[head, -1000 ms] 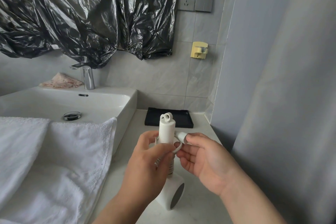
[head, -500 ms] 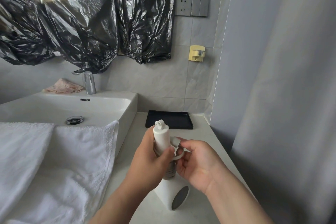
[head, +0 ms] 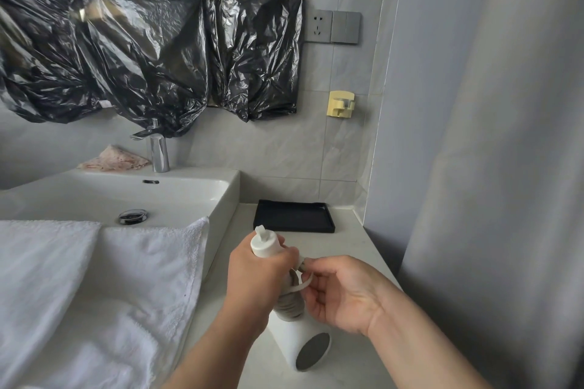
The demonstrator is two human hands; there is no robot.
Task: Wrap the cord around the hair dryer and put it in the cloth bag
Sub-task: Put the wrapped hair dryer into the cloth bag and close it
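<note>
L hand point(head: 252, 281) grips hair dryer point(head: 289, 339) handle, R hand point(head: 343, 294) pinches cord point(head: 290, 305) beside it.

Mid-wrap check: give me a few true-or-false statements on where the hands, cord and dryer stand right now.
1. The left hand grips the hair dryer by its handle. True.
2. The cord hangs loose, with no turns on the handle. False: several turns are wound around the handle.
3. The right hand lies open and idle. False: it pinches the cord beside the handle.
4. A black tray sits on the counter behind the hands. True.
5. The dryer is plugged into the wall socket. False: nothing is in the socket.
</note>
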